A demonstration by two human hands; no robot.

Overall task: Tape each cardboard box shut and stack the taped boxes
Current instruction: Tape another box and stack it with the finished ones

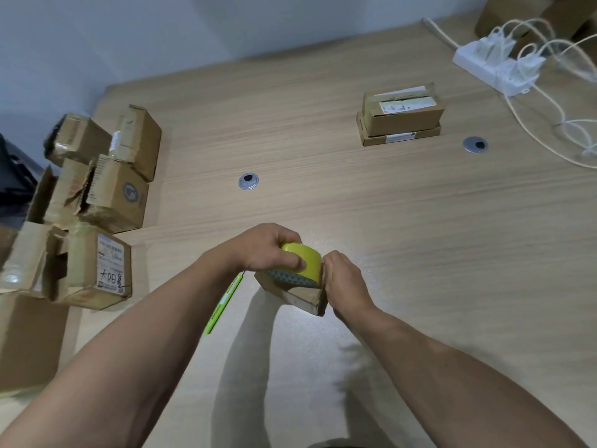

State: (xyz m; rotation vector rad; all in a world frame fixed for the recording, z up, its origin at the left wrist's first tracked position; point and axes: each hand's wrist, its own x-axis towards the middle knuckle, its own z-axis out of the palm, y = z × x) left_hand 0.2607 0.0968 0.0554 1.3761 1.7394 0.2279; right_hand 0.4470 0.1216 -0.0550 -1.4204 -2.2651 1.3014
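Gripping a yellow tape roll, the left hand holds it atop a small cardboard box. The right hand clasps the box's end; desk spreads beyond.

The table looks like matt, smooth wood-grain. At the left, the boxes are rough, torn brown cardboard under shiny clear tape. A glossy yellow tape roll sits on a matt cardboard small box. There is a dull metal grommet and a white plastic power strip.
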